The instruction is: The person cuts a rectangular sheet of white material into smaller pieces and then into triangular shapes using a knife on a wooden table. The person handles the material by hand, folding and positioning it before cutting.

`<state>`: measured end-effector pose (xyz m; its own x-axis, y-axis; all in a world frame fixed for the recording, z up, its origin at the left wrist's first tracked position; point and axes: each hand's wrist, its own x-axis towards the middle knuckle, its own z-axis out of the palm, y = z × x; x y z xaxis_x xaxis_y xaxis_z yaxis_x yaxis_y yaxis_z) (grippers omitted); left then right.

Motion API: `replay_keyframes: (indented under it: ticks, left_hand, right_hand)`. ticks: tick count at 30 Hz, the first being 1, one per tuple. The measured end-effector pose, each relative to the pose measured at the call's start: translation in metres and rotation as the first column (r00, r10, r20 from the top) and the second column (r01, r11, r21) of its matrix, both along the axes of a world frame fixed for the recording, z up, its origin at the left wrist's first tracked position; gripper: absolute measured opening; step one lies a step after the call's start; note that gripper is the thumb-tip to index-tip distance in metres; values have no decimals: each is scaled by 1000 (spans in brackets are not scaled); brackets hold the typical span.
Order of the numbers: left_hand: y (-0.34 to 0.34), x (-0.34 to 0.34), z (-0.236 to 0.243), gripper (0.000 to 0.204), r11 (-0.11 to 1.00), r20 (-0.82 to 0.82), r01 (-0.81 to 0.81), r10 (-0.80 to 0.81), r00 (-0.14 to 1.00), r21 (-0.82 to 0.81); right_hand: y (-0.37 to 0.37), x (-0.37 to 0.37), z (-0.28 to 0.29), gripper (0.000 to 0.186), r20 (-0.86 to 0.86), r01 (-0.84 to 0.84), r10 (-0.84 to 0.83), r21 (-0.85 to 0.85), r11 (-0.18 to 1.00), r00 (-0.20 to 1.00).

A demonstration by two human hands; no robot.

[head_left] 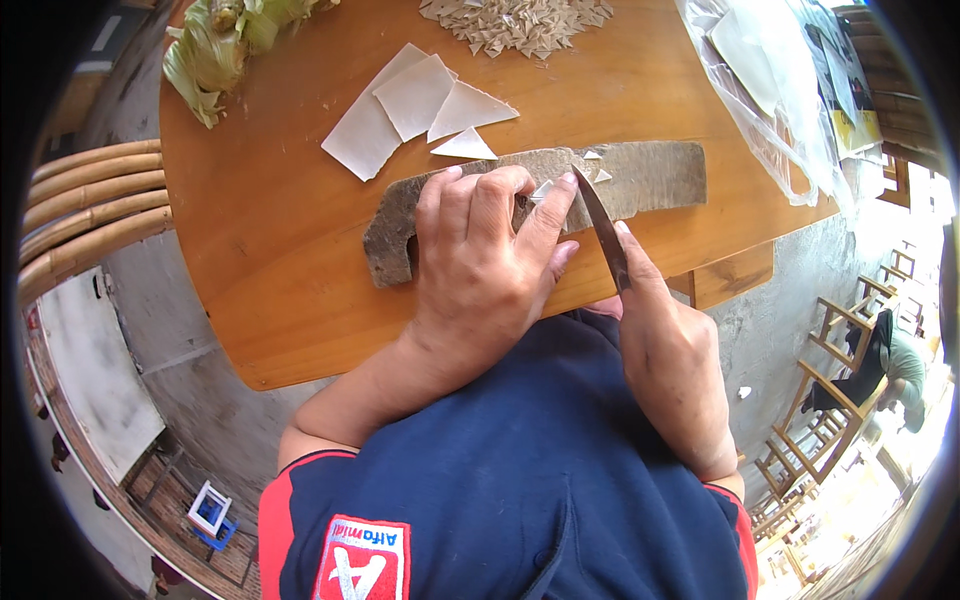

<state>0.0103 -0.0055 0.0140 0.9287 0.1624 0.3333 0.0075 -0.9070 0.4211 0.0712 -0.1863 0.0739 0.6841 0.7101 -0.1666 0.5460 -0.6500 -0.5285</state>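
Observation:
My right hand (668, 350) grips a knife (600, 220), its blade slanting across a worn wooden board (665, 175) with the tip beside my left fingertips. My left hand (480, 250) is curled over the board, pressing a small white piece (543, 190) partly hidden under the fingers. Small white triangles (602, 176) lie right of the blade. Just behind the board, several flat white sheets (415, 95) and a larger triangle (465, 145) rest on the orange wooden table (270, 280).
A heap of small cut pieces (515, 20) sits at the back, leafy husks (205, 60) at back left, a plastic bag (750, 80) at right. Bamboo seating (95, 210) stands left. Wooden chairs (840, 420) and another person (900, 370) are on the right.

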Motion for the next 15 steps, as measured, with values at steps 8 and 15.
replay_keyframes:
  ticks: [8,15]
  left_hand:
    - [-2,-2,1,54,1000,-17,0,1,1000,25]
    - [-3,-2,1,51,998,-25,24,-23,999,66]
  right_hand:
    - [3,-16,-12,73,117,39,-35,-30,999,993]
    - [13,-26,-14,76,240,87,-57,-115,990,969]
